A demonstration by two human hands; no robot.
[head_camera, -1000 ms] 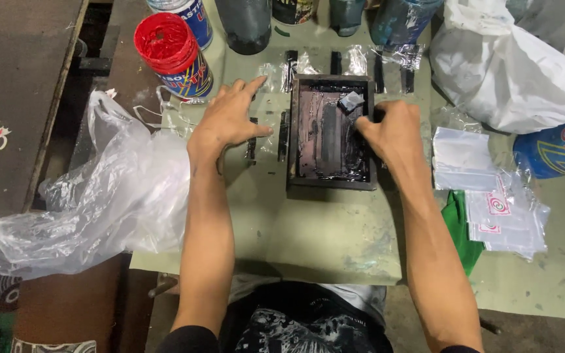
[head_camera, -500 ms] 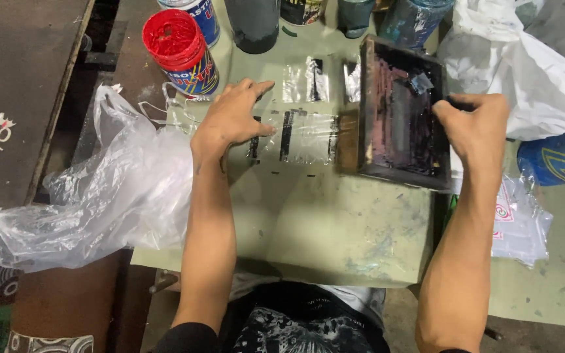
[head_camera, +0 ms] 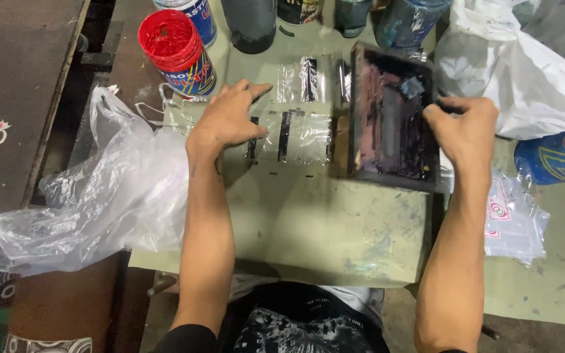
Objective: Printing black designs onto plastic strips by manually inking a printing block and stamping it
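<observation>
My right hand (head_camera: 465, 127) grips the right edge of a small dark printing screen frame (head_camera: 390, 117), stained with ink, tilted up and to the right of the work spot. My left hand (head_camera: 230, 117) lies flat, fingers spread, on the pale green board (head_camera: 335, 229), pressing the left side of a clear plastic bag (head_camera: 299, 134) that bears black printed bars. A second clear printed bag (head_camera: 305, 80) lies just behind it.
An open tub of red ink (head_camera: 176, 49) and several dark ink pots stand at the back. A crumpled clear plastic sack (head_camera: 99, 196) lies left, a white one (head_camera: 524, 72) back right. Printed bags (head_camera: 514, 219) are stacked at right, next to a blue tub (head_camera: 557, 157).
My right hand has lifted the screen frame off the clear bags and swung it to the right, uncovering the black print. My left hand stayed pressed on the bag.
</observation>
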